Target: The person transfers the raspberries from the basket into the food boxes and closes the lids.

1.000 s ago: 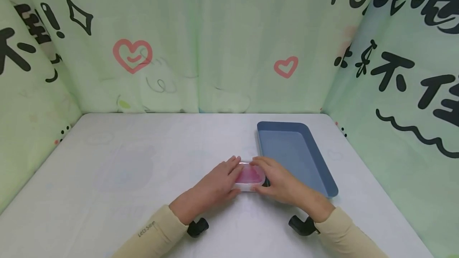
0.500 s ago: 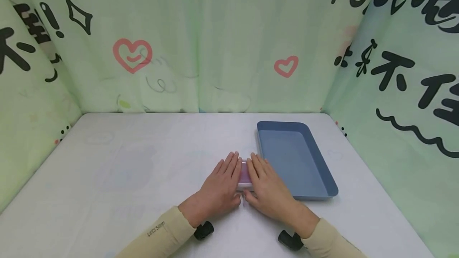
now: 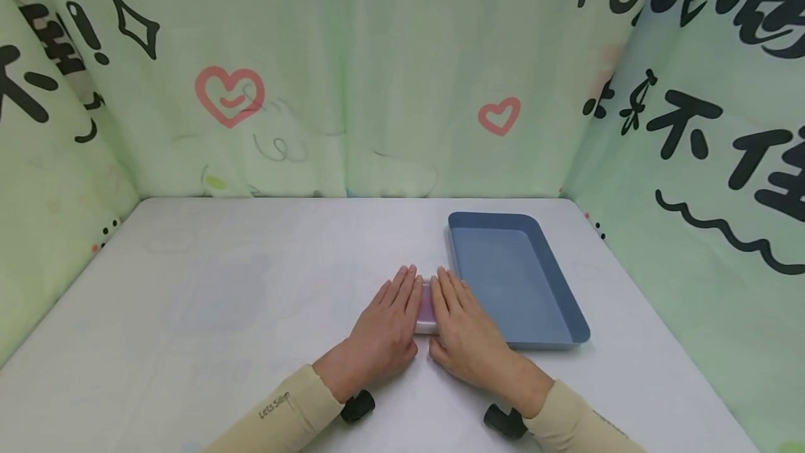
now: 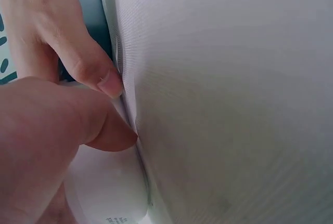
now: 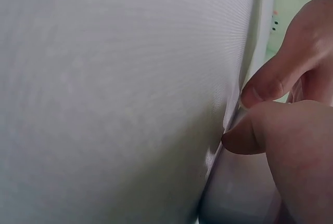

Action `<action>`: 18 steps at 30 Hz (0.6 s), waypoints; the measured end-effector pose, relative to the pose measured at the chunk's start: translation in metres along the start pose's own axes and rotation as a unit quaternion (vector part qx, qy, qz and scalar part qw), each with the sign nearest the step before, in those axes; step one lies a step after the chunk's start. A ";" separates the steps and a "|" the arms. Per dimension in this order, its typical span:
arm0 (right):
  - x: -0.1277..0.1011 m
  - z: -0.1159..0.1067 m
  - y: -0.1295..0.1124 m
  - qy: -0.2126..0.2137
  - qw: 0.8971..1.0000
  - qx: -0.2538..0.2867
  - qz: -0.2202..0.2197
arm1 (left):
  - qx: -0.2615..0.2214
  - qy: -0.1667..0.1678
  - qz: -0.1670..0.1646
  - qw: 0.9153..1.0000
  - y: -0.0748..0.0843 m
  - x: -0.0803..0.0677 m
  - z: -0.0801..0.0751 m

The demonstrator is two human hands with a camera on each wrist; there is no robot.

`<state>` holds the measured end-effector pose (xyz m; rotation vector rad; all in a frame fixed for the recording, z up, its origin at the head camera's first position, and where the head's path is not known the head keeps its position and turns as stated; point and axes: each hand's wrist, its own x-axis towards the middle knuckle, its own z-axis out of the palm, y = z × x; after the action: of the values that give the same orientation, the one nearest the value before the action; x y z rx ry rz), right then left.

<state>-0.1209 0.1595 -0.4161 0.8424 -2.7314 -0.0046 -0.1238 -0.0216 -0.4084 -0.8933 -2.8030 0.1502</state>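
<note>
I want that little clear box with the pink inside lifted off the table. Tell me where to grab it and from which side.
Take the clear box by its two long side walls, coming straight down from above. It lies flat and low on the table, and the left hand and right hand already press flat on its lid, so a pinching grip across it looks likeliest to hold.

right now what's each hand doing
left hand: open, fingers flat on the small clear plastic box with pink contents
right hand: open, flat on the same box
</note>
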 end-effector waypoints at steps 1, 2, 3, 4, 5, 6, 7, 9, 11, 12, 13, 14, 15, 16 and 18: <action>0.000 0.000 0.000 0.000 1.000 0.001 0.000 | 0.004 -0.003 -0.001 1.000 0.000 0.000 0.000; 0.000 0.000 0.000 0.000 1.000 0.001 0.000 | 0.008 -0.005 -0.001 1.000 0.001 0.000 -0.001; 0.000 -0.001 0.000 -0.002 1.000 -0.002 -0.001 | 0.010 -0.005 -0.002 1.000 0.001 0.000 -0.001; 0.000 0.000 0.000 -0.003 1.000 -0.002 -0.001 | 0.012 -0.007 -0.003 1.000 0.002 0.000 -0.001; 0.000 0.000 -0.001 -0.004 1.000 -0.003 -0.001 | 0.015 -0.009 -0.004 1.000 0.002 0.001 -0.002; 0.000 0.000 -0.001 -0.004 1.000 -0.003 -0.001 | 0.013 -0.010 -0.007 1.000 0.003 0.001 -0.002; 0.000 0.000 -0.001 -0.003 1.000 -0.001 -0.001 | 0.009 -0.008 -0.009 1.000 0.004 0.001 -0.002; 0.000 -0.001 -0.003 -0.002 1.000 0.003 0.000 | 0.001 -0.006 -0.009 1.000 0.006 0.001 -0.002; 0.000 -0.001 -0.004 0.000 1.000 0.014 0.000 | 0.002 -0.001 -0.007 1.000 0.008 0.001 -0.003; 0.000 -0.001 -0.005 0.001 1.000 0.019 0.001 | 0.004 0.003 -0.004 1.000 0.009 0.001 -0.003; 0.000 -0.002 -0.006 0.001 1.000 0.024 0.002 | 0.009 0.007 -0.001 1.000 0.010 0.001 -0.002; 0.000 -0.002 -0.007 0.002 1.000 0.026 0.003 | 0.017 0.008 0.002 1.000 0.010 0.001 -0.002; 0.000 -0.002 -0.007 0.003 1.000 0.027 0.004 | 0.022 0.010 0.003 1.000 0.011 0.001 -0.002; 0.000 -0.003 -0.008 0.005 1.000 0.028 0.005 | 0.026 0.008 0.003 1.000 0.011 0.002 -0.002; 0.001 -0.003 -0.009 0.010 1.000 0.023 0.008 | 0.025 0.002 0.001 1.000 0.010 0.003 -0.002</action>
<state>-0.1159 0.1513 -0.4137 0.8295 -2.7296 0.0704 -0.1200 -0.0112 -0.4072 -0.8826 -2.7824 0.2180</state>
